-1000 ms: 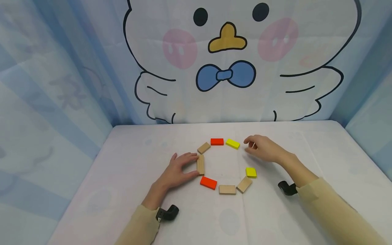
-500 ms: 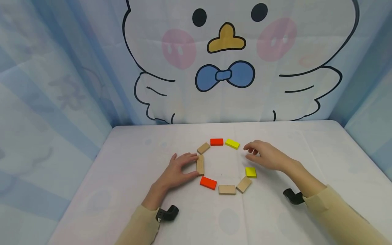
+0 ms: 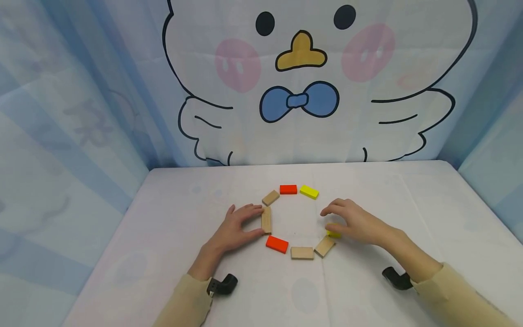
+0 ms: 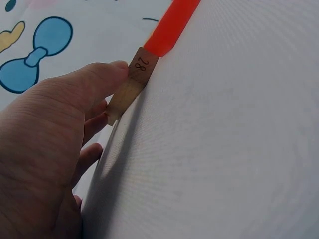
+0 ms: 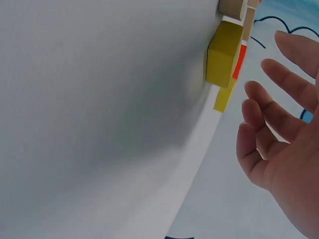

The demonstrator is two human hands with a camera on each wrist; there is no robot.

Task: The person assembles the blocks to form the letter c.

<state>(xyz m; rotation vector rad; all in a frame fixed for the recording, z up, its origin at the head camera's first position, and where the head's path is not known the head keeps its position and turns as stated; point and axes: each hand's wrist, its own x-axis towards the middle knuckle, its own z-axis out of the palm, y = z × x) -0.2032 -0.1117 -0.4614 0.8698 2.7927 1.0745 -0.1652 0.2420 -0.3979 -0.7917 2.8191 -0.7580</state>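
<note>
Small wooden blocks lie in a loose ring on the table. Along its left side, my left hand (image 3: 237, 227) touches a plain wooden block (image 3: 266, 220) with thumb and fingertips, fingers fairly straight; the left wrist view shows 28 marked on this block (image 4: 140, 64). My right hand (image 3: 357, 222) hovers at the ring's right side, fingers loosely bent. Its thumb partly covers a yellow block (image 3: 334, 235) in the head view. The right wrist view shows a gap between that yellow block (image 5: 224, 52) and the fingers, which hold nothing.
Across the ring's far side are a plain block (image 3: 270, 198), a red block (image 3: 288, 189) and another yellow block (image 3: 309, 191). Nearer lie a red block (image 3: 277, 244) and two plain ones. A cartoon-printed cloth (image 3: 302, 136) hangs behind the white table (image 3: 184, 190).
My right hand has moved towards me, from beside the far yellow block to over the near one, and its fingers have spread wider. The left hand and the blocks stay in place.
</note>
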